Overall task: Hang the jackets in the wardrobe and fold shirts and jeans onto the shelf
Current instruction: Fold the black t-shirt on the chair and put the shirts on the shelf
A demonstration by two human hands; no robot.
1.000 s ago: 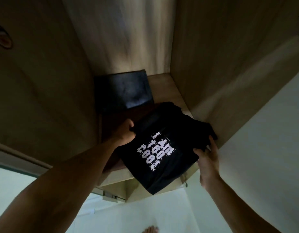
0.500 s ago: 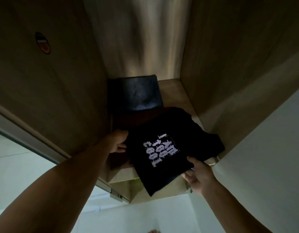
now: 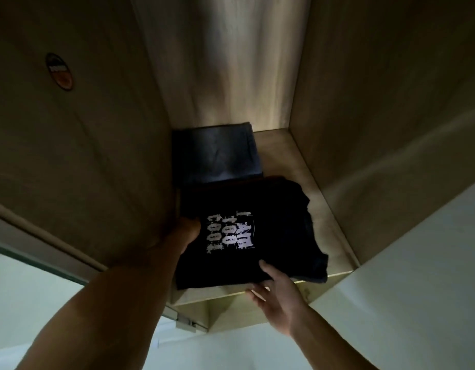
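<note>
A folded black shirt [image 3: 271, 231] with a white print lies on the wooden shelf [image 3: 335, 236] inside the wardrobe, its front edge at the shelf's lip. My left hand [image 3: 182, 236] grips the shirt's left edge, fingers hidden beneath the cloth. At the front edge my right hand [image 3: 276, 289] has its thumb resting on the shirt, with straight fingers along the shelf's lip. Folded dark jeans [image 3: 217, 153] lie behind the shirt, against the back left corner.
Wooden side walls close the shelf in left and right, and a pale back panel [image 3: 231, 62] stands behind. A round sticker [image 3: 59, 71] marks the left wall. A strip of bare shelf runs right of the clothes. Pale floor shows below.
The shirt has turned square to the shelf and slid further in and left. My right hand moved from the shirt's corner to its front edge; my left hand stayed at the left edge.
</note>
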